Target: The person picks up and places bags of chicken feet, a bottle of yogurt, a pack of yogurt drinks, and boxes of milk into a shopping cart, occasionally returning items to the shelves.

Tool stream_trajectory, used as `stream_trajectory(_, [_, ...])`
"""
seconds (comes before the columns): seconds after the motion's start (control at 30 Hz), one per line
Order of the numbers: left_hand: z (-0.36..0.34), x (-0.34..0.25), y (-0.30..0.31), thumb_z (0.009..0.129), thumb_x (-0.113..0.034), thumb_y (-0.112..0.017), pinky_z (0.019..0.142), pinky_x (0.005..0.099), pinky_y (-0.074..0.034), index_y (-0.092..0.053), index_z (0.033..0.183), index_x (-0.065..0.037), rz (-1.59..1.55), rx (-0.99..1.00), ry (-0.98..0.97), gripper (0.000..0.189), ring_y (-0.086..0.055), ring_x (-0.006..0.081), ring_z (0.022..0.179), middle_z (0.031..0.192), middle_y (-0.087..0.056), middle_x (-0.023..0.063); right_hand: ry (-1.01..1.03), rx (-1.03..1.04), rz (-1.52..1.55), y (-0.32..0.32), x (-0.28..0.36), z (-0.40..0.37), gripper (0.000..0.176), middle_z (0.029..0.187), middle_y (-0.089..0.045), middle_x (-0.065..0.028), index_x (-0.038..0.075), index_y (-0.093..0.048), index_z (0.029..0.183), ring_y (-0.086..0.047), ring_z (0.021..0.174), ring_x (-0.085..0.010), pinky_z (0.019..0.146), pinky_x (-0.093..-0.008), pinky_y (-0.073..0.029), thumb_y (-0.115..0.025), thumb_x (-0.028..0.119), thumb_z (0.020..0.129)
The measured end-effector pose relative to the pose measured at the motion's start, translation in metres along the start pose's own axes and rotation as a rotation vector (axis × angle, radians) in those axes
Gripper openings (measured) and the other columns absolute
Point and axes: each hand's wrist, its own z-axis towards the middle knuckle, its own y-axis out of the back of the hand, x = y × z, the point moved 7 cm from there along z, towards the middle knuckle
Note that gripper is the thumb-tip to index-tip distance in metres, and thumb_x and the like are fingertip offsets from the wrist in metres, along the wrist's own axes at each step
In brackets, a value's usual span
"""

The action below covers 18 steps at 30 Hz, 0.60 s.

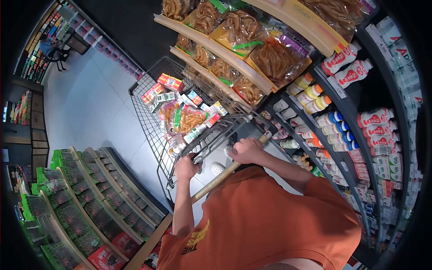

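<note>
A wire shopping cart (150, 92) stands in front of me, with groceries in its basket. My left hand (186, 168) is closed around a dark part of the cart's near end. My right hand (246, 150) is closed at the cart's near right side, beside the tan handle bar (218, 181); its fingers are partly hidden. Inside the cart lie a clear bag of brown twisted snacks (191, 119), a red and yellow pack (171, 83), a white bottle (195, 133) and several small boxes.
Bagged twisted snacks (274, 60) fill tilted shelves ahead right. Bottled drinks (375, 123) line the right shelves. Green packets (76, 200) fill a rack at the left. Pale floor (96, 101) stretches ahead left, where a person (47, 46) sits far off. A white shoe (218, 168) shows below.
</note>
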Motion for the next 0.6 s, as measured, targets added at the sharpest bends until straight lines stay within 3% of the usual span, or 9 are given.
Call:
stream_trajectory(0.1, [0.000, -0.005, 0.000, 0.073, -0.037, -0.080, 0.084, 0.0429, -0.057, -0.073, 0.116, -0.023, 0.007, 0.007, 0.009, 0.045, -0.071, 0.0319, 0.091, 0.099, -0.074, 0.0106, -0.028, 0.136, 0.027, -0.001, -0.003, 0.003, 0.046, 0.082, -0.069, -0.0203, 0.004, -0.072, 0.078, -0.068, 0.083, -0.0399, 0.085, -0.0494, -0.051, -0.056, 0.045, 0.088])
stream_trajectory(0.23, [0.002, -0.009, 0.000, 0.073, -0.036, -0.080, 0.082, 0.0428, -0.057, -0.073, 0.115, -0.023, 0.011, -0.001, 0.025, 0.045, -0.070, 0.0319, 0.090, 0.097, -0.074, 0.0106, -0.063, 0.265, 0.064, 0.001, -0.005, 0.008, 0.049, 0.084, -0.070, -0.0222, 0.001, -0.072, 0.077, -0.069, 0.081, -0.0398, 0.079, -0.0502, -0.053, -0.056, 0.046, 0.088])
stream_trajectory(0.43, [0.004, -0.016, 0.001, 0.071, -0.034, -0.080, 0.081, 0.0411, -0.057, -0.073, 0.113, -0.023, -0.018, -0.002, 0.042, 0.043, -0.070, 0.0299, 0.089, 0.096, -0.074, 0.0081, 0.059, 0.309, 0.133, -0.004, -0.011, 0.009, 0.048, 0.081, -0.069, -0.0214, 0.001, -0.072, 0.076, -0.069, 0.078, -0.0405, 0.079, -0.0515, -0.053, -0.058, 0.046, 0.089])
stream_trajectory(0.53, [0.004, -0.015, -0.003, 0.071, -0.032, -0.080, 0.081, 0.0408, -0.056, -0.073, 0.112, -0.023, -0.044, -0.012, 0.036, 0.043, -0.070, 0.0299, 0.089, 0.096, -0.074, 0.0070, 0.217, 0.343, 0.151, -0.009, -0.020, 0.013, 0.044, 0.085, -0.069, -0.0218, 0.001, -0.072, 0.084, -0.069, 0.081, -0.0389, 0.079, -0.0494, -0.053, -0.055, 0.041, 0.091])
stream_trajectory(0.6, [0.004, -0.016, -0.002, 0.071, -0.032, -0.081, 0.081, 0.0402, -0.056, -0.073, 0.112, -0.021, -0.041, -0.023, 0.030, 0.043, -0.071, 0.0304, 0.088, 0.095, -0.074, 0.0084, 0.232, 0.244, 0.149, 0.005, -0.032, 0.019, 0.043, 0.079, -0.068, -0.0219, 0.001, -0.071, 0.077, -0.068, 0.077, -0.0407, 0.077, -0.0509, -0.053, -0.058, 0.040, 0.091])
